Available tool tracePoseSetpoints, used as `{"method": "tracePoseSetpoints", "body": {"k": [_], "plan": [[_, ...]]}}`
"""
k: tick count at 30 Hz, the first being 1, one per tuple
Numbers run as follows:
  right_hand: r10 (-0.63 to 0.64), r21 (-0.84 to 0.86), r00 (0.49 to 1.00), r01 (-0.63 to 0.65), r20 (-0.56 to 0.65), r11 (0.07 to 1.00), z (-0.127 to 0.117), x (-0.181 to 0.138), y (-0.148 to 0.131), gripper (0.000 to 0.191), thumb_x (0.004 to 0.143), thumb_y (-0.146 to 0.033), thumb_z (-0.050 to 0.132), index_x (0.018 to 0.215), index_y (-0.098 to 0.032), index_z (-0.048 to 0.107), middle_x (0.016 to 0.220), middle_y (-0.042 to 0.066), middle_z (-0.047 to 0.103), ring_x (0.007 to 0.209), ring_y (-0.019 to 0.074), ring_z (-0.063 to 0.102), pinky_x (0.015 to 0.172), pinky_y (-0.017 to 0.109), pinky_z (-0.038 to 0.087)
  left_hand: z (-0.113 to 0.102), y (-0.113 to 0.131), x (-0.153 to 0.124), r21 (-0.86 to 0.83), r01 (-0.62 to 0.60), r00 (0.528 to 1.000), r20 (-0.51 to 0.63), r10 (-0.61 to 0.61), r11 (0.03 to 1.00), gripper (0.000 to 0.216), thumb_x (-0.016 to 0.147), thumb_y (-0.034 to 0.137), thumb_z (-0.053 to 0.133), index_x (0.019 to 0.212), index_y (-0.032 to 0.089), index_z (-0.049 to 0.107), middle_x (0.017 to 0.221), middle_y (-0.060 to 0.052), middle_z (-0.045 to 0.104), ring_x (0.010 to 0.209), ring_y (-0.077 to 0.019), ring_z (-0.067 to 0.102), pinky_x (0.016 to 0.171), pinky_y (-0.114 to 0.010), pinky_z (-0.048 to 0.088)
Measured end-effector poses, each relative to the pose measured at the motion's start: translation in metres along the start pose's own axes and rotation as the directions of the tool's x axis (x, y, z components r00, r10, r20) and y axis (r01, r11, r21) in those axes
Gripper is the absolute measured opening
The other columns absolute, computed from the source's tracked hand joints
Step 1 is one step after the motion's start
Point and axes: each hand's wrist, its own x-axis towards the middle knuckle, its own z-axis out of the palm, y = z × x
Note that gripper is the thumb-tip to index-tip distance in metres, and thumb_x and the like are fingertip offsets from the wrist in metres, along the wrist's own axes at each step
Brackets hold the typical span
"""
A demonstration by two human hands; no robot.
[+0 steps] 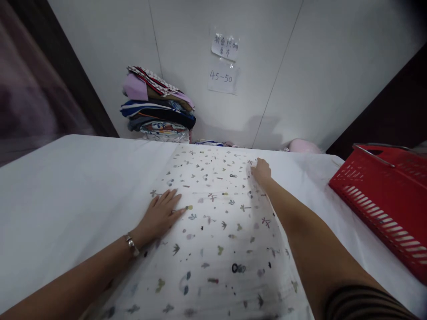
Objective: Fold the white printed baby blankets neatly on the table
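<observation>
A long white cloth (220,231) printed with small palm trees, plants and rainbows lies across the white-covered table, from its far edge towards me. My left hand (163,212) rests flat on the cloth's left side, fingers spread; a bracelet (131,244) is on that wrist. Farther off, my right hand (262,171) is at the cloth's right edge near its far corner, the fingers curled and closed on the fabric. Along the right side the cloth's edge is slightly raised beside my forearm. The fingertips of the right hand are partly hidden.
A red plastic basket (383,209) with a metal handle stands on the table's right side. Behind the far edge rises a stack of folded fabrics (158,104), with a pink bundle (303,146) farther right. Handwritten paper signs (223,78) hang on the white wall.
</observation>
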Motion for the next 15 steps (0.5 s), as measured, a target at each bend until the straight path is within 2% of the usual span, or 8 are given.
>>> {"method": "tracePoseSetpoints", "body": {"k": [3,5,7,8,10,15], "plan": [[-0.242,-0.006,0.964,0.244,0.113,0.97,0.01,-0.047,-0.019,0.052,0.09,-0.036,0.05,0.138,-0.018,0.041,0.151,0.009,0.03,0.139,0.0251,0.021,0.113,0.038,0.015,-0.015,0.002,0.017,-0.035,-0.008,0.999,-0.048,0.006,0.999,0.057,0.092,0.056,0.023,0.134,0.025,0.047,0.147,-0.006,0.039,0.138,-0.0277,0.029,0.11,-0.05,0.025],[-0.416,-0.001,0.879,0.428,0.232,0.904,0.024,-0.081,-0.027,0.056,0.092,-0.048,0.043,0.141,-0.022,0.038,0.153,0.006,0.025,0.141,0.0246,0.016,0.115,0.042,0.012,-0.022,0.003,0.032,-0.001,-0.004,0.996,-0.086,0.004,1.0,0.059,0.091,0.057,0.025,0.135,0.024,0.045,0.15,-0.006,0.034,0.14,-0.0285,0.022,0.112,-0.052,0.019],[-0.524,0.0,0.777,0.559,0.348,0.829,0.035,-0.107,-0.031,0.064,0.093,-0.058,0.031,0.145,-0.023,0.031,0.155,0.006,0.017,0.143,0.0262,0.009,0.114,0.048,0.008,-0.022,0.003,0.046,0.043,0.042,0.998,-0.049,-0.04,0.998,0.061,0.09,0.057,0.027,0.138,0.022,0.041,0.152,-0.007,0.028,0.142,-0.0289,0.017,0.113,-0.053,0.014],[-0.543,-0.001,0.742,0.591,0.393,0.806,0.039,-0.115,-0.032,0.067,0.092,-0.062,0.025,0.147,-0.023,0.028,0.156,0.006,0.014,0.143,0.0266,0.007,0.114,0.05,0.006,-0.02,0.002,0.051,0.055,0.07,0.998,-0.01,-0.069,0.996,0.063,0.089,0.057,0.027,0.14,0.021,0.038,0.153,-0.007,0.025,0.142,-0.0285,0.015,0.114,-0.053,0.013],[-0.54,-0.002,0.714,0.604,0.446,0.797,0.042,-0.121,-0.034,0.072,0.091,-0.066,0.018,0.148,-0.023,0.025,0.156,0.006,0.01,0.143,0.0262,0.004,0.114,0.051,0.004,-0.014,-0.002,0.06,0.059,0.123,0.99,0.055,-0.126,0.991,0.066,0.089,0.059,0.026,0.144,0.022,0.031,0.155,-0.006,0.021,0.143,-0.0273,0.013,0.114,-0.053,0.011],[-0.519,-0.006,0.724,0.585,0.455,0.811,0.029,-0.122,-0.037,0.075,0.09,-0.067,0.02,0.148,-0.02,0.023,0.156,0.008,0.009,0.143,0.0268,0.003,0.114,0.05,0.003,-0.012,-0.012,0.067,0.023,0.146,0.98,0.134,-0.148,0.989,0.069,0.089,0.06,0.022,0.146,0.022,0.026,0.156,-0.005,0.015,0.144,-0.0259,0.009,0.114,-0.051,0.008]]}}
